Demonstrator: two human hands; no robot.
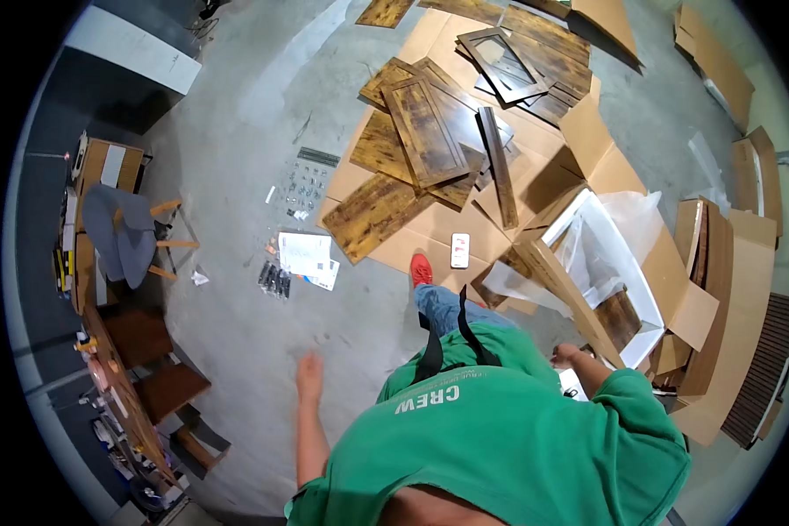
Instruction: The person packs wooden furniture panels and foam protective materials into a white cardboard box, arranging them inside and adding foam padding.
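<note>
My left hand hangs over the grey floor at my left side, touching nothing; motion smears its fingers. Low on my right, my right hand is beside the near end of an open carton; its fingers are too small and partly hidden to read, and I cannot tell whether it touches the carton. Inside that carton are a white foam liner, clear plastic wrapping and a brown wood-grain panel. A white sheet or card shows just below my right hand.
Ahead, wood-grain panels, a framed glass door and a dark strip lie on flattened cardboard. A phone rests near my red shoe. Left are papers, bagged hardware and a grey chair.
</note>
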